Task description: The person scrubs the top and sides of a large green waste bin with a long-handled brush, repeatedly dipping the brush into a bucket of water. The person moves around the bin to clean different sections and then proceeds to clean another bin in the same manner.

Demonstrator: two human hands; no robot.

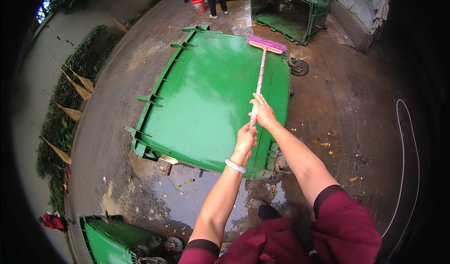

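A large green wheeled waste bin [211,95] lies on its side in front of me, its wet side facing up. My left hand [247,137] is closed round the lower end of a patterned brush handle [261,74]. Further up the same handle, my right hand [262,111] grips it, with some fingers partly lifted. The pink and purple bristled brush head [266,45] rests on the bin near its far right corner. A pale bangle [236,166] circles my left wrist.
Another green bin [281,12] lies open at the back; one more [116,243] is at lower left. Two people stand by a red bucket [199,4]. A puddle [197,193] spreads below the bin. Several straw brooms [82,91] lean along the hedge. A pale hose [403,158] lies right.
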